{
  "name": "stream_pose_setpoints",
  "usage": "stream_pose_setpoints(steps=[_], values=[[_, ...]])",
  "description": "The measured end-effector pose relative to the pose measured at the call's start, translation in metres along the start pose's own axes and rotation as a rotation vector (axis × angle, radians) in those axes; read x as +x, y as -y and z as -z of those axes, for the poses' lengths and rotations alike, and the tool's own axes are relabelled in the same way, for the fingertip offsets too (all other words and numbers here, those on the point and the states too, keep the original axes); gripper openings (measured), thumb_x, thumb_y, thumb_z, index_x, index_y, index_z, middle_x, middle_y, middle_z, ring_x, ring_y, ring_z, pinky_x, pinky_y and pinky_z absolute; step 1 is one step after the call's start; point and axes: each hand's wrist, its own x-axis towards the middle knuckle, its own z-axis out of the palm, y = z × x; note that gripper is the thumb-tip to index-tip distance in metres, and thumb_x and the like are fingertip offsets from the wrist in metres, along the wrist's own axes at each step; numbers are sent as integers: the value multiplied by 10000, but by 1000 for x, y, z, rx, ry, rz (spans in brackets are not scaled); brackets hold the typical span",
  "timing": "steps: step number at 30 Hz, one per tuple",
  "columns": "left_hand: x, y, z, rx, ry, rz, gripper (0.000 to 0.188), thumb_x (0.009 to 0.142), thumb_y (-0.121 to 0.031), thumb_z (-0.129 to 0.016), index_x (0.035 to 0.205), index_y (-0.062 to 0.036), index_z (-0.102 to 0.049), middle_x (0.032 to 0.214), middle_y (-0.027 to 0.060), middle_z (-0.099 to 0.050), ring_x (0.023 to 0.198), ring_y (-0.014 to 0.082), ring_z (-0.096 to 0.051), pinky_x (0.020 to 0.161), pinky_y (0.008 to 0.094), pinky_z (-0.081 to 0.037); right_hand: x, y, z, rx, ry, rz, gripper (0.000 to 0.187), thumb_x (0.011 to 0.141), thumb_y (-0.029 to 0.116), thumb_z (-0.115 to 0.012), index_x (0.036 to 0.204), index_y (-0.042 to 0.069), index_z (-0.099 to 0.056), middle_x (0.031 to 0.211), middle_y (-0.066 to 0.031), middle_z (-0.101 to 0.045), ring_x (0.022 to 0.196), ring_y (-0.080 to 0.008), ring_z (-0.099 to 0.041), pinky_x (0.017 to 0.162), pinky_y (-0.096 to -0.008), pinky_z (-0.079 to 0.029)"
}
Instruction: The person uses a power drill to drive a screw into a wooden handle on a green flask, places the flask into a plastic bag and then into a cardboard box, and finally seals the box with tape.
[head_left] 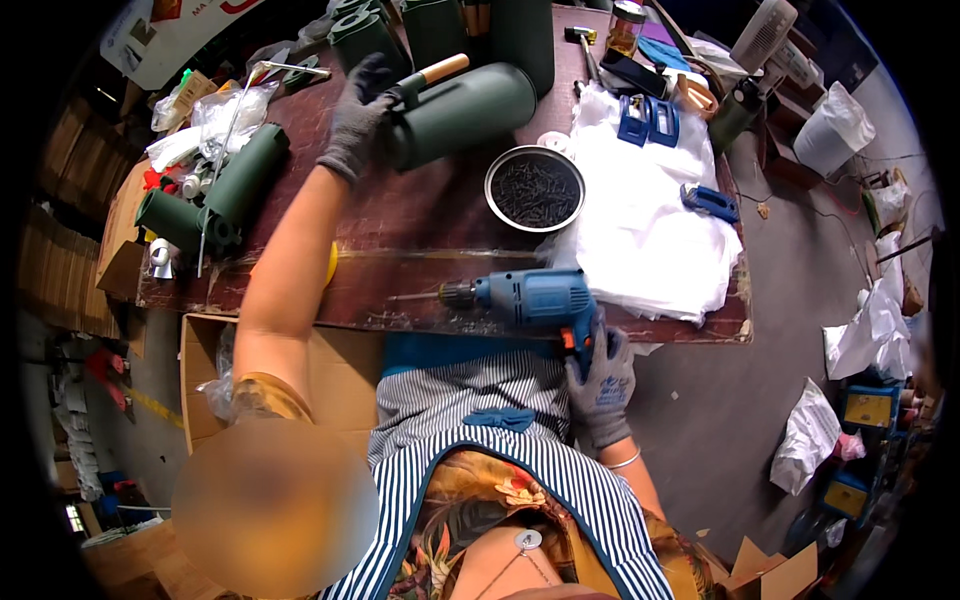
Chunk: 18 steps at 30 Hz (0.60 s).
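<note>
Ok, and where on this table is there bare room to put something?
The widest bare patch of table lies between the left forearm, green cylinder, screw bowl and drill. A narrower one separates that forearm from the green parts. White plastic crowds the right; green containers, the far edge.

A scuffed dark-red worktable (420,245) is flanked by grey floor (700,440), cardboard stacks (60,270) leftward, a pale wall (885,125) rightward.

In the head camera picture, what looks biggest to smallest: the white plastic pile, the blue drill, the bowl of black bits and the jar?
1. White plastic pile
2. Blue drill and bowl: too alike to rank
3. Jar, smallest here but farther away
</note>
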Motion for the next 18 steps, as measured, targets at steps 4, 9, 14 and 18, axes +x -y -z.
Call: stream_pose_setpoints(steps=[4, 9, 14, 18], values=[[-27, -1, -31, 401, 23, -71, 596, 838, -191, -821, 1349, -11, -574, 1151, 110, -688, 1013, 187, -669, 894, 312, -546, -2, -6, -6, -20, -33, 43, 878, 777, 307, -734, 1548, 102, -367, 1261, -226, -519, 1156, -406, -543, 978, -480, -475], [-45, -5, -78, 684, -36, 301, 561, 832, -309, -821, 1261, -8, -622, 850, 105, -735, 722, 208, -737, 644, 326, -579, -8, -13, -6, -93, -45, -11, 833, 774, 319, -745, 1509, 113, -410, 1228, -205, -525, 1128, -402, -534, 944, -483, -495], [-18, 45, -16, 245, 21, 652, 378, 771, -285, -884, 1019, -51, -719, 716, 52, -670, 498, 142, -541, 465, 319, -433, -4, 2, -13, -91, -29, 40, 925, 771, 321, -743, 1573, 144, -316, 1246, -211, -509, 1152, -402, -529, 978, -478, -479], [-57, 21, -53, 544, -168, 400, 397, 825, -294, -819, 1093, -19, -719, 841, 32, -695, 680, 124, -609, 622, 296, -502, -3, -6, -14, -96, -19, 0, 946, 768, 314, -744, 1583, 155, -292, 1238, -203, -506, 1142, -400, -533, 965, -487, -486]])
